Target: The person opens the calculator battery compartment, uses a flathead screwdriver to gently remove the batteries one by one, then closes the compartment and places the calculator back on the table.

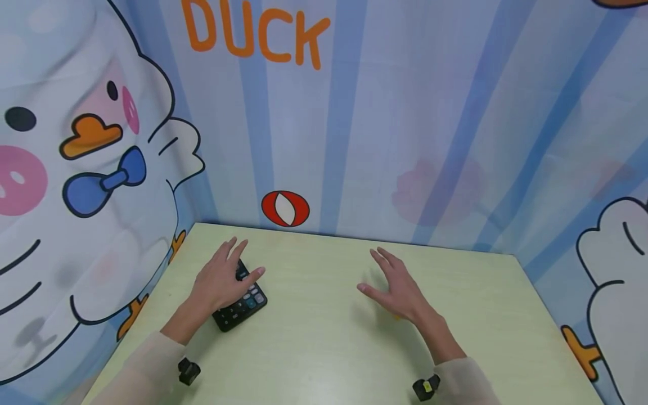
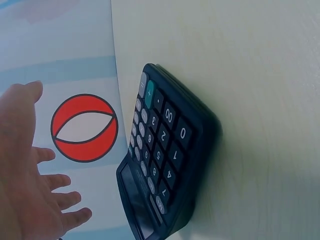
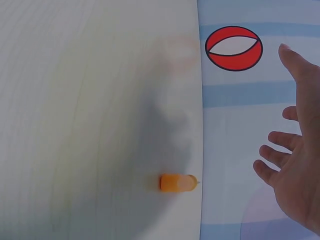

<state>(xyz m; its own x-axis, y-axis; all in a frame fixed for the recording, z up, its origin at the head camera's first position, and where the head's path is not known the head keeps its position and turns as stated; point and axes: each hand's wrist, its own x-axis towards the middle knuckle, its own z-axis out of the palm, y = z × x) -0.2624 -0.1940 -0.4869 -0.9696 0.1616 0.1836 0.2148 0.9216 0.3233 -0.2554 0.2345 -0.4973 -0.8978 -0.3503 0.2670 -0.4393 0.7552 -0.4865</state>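
A black calculator (image 1: 242, 308) with dark, grey and green keys lies on the table at the left. Over it hovers my left hand (image 1: 219, 281), fingers extended and thumb spread, holding nothing; part of the calculator is hidden beneath the hand. The left wrist view has the calculator's keys (image 2: 160, 145) apart from the hand (image 2: 30, 165). To the right, my right hand (image 1: 397, 288) hangs above the table with loosely spread fingers and nothing in them. A small orange object (image 3: 177, 183) with a pale rounded end and thin tip lies below it, mostly hidden in the head view.
The pale wooden table (image 1: 314, 349) meets a blue striped cloth backdrop (image 1: 374, 140) with duck drawings along its back and sides. A red and white ball (image 1: 286, 208) is printed on the cloth just behind the back edge. Small black cameras (image 1: 189, 371) sit at both wrists.
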